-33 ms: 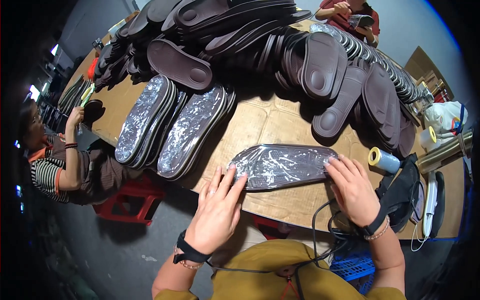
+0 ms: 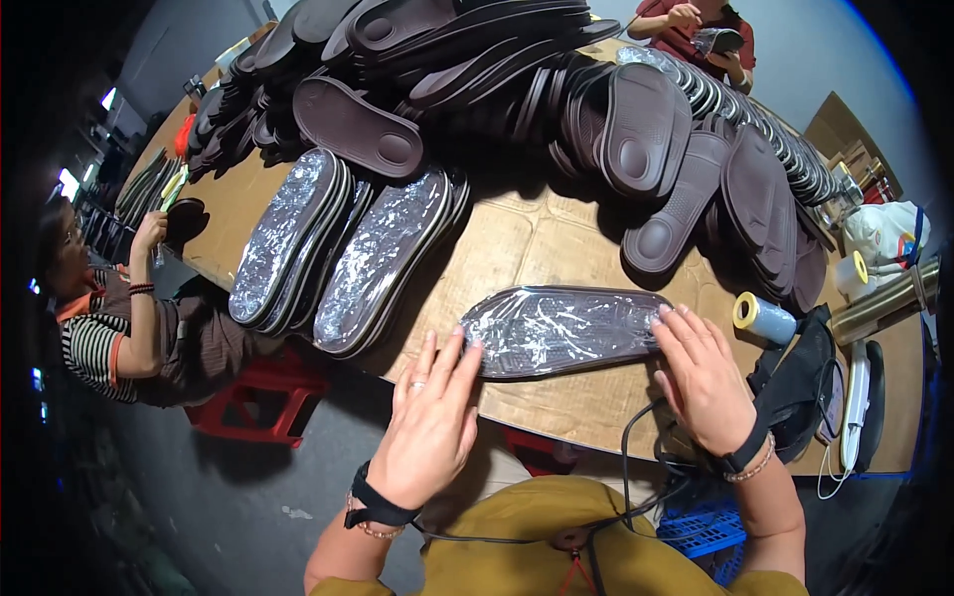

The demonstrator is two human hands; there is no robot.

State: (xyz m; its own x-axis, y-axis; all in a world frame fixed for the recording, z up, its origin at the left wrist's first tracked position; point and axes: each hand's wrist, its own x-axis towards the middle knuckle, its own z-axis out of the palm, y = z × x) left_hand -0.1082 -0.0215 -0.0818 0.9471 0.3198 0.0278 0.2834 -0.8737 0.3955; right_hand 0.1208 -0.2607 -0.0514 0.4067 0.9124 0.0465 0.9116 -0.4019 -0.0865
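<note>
Tan bench [image 2: 537, 248] in a workroom: one film-wrapped sole [image 2: 571, 338] lies near its front edge, long axis running roughly left to right, broader end toward the worker's left, narrower end right. Left hand [image 2: 427, 442] and right hand [image 2: 708, 392], fingers [image 2: 460, 372] extended and slightly spread, meet opposite ends. Clear film [image 2: 532, 320] encloses the dark sole; a blue crate [image 2: 701, 534] stands below, contents indistinct.

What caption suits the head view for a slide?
Left hand and right hand at opposite ends of a clear-wrapped insole, piled dark insoles beyond.
</note>
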